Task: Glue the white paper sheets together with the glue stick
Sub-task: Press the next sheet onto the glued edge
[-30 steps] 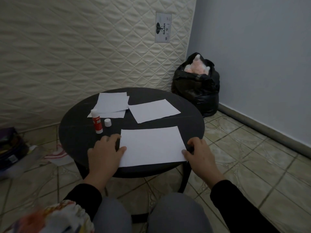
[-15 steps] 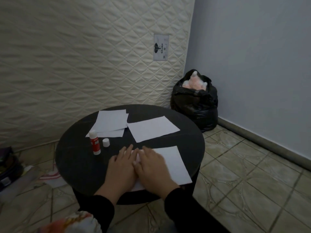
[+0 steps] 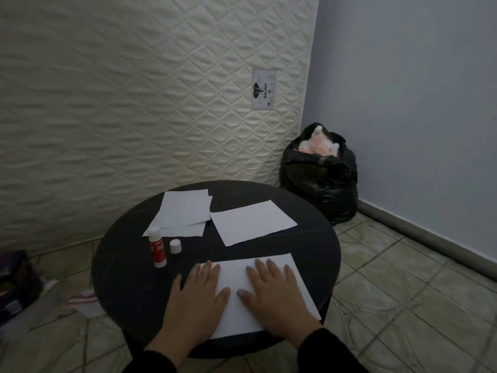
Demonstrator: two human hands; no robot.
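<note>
A white paper sheet [image 3: 236, 281] lies at the near edge of the round black table [image 3: 129, 267]. My left hand [image 3: 197, 294] presses flat on its left part, fingers straight. My right hand [image 3: 274, 292] lies flat on its middle and right part. A red glue stick [image 3: 157, 247] stands upright and uncapped to the left of the sheet, its white cap [image 3: 175, 246] beside it. Another white sheet [image 3: 251, 221] lies behind, and a small stack of sheets [image 3: 183, 214] sits at the back left.
A quilted mattress [image 3: 134, 103] leans against the wall behind the table. A full black rubbish bag [image 3: 320, 179] stands in the corner at the right. Dark bags and clutter [image 3: 16, 286] lie on the tiled floor at the left.
Both hands went from the sheet's side edges onto its top. In the last half second they spread apart across it, the right sliding rightward. The camera tilted upward.
</note>
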